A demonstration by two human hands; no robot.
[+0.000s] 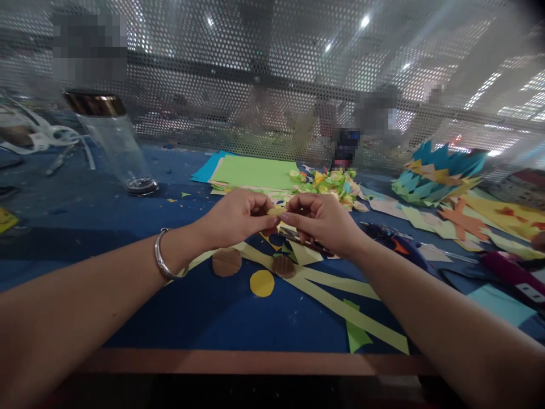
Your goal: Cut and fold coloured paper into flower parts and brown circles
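Note:
Between the fingertips of my left hand [240, 218] and my right hand [323, 221] is a small piece of yellow paper [276, 211]. Both hands pinch it, and the fingers cover much of its shape. Below them on the blue table lie a brown cardboard disc [227, 262], a second cardboard disc [284, 266] and a yellow paper disc [261, 283]. Long pale yellow paper strips [353, 318] run under my hands toward the lower right. A green paper scrap [356, 329] lies partly under one strip.
A glass bottle [119, 145] stands tilted in view at the left. Coloured paper sheets [255, 172] and a heap of paper scraps [327, 184] lie behind my hands. At the right are a zigzag paper crown [438, 173] and a purple tool [506, 272]. Perforated metal mesh [238, 85] rises behind.

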